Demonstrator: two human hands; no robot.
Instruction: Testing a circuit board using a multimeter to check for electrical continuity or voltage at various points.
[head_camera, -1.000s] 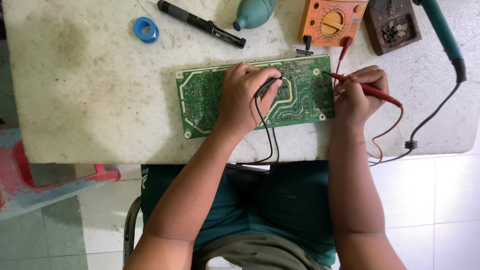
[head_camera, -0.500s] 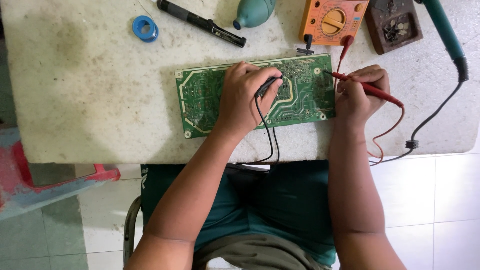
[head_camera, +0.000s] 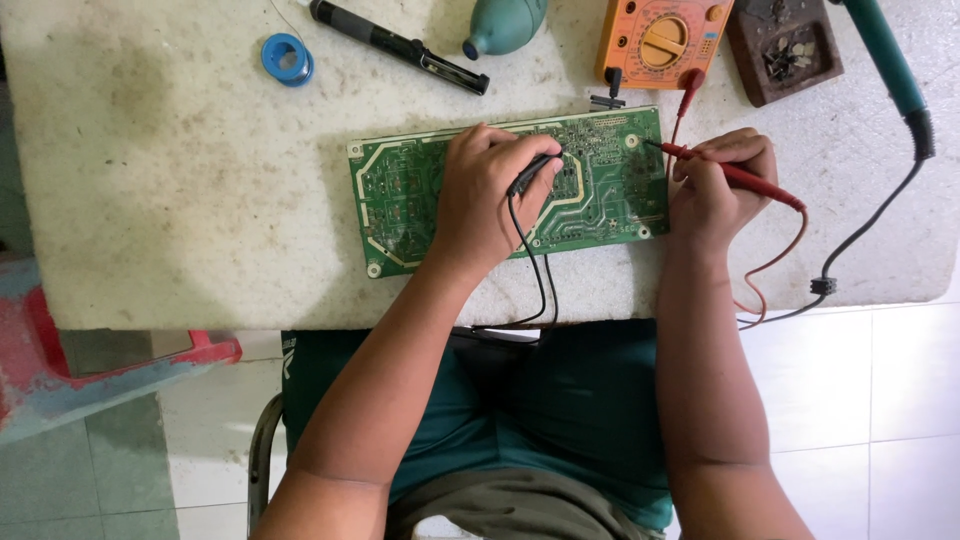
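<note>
A green circuit board (head_camera: 600, 190) lies solder side up on the pale stone table (head_camera: 180, 200). My left hand (head_camera: 480, 200) rests on the board and grips a black test probe (head_camera: 533, 172), its tip touching the board's middle. At the board's right edge my right hand (head_camera: 715, 190) holds a red test probe (head_camera: 730, 175), its tip on the upper right corner. Both probe leads run off toward the table's front edge. An orange multimeter (head_camera: 662, 40) sits just behind the board.
Behind the board lie a black pen-shaped tool (head_camera: 400, 45), a teal rubber blower bulb (head_camera: 505, 25) and a blue solder spool (head_camera: 287, 58). A brown tray of small parts (head_camera: 785, 50) and a teal-handled soldering iron (head_camera: 890, 65) are at the back right. A red stool (head_camera: 60, 370) stands left.
</note>
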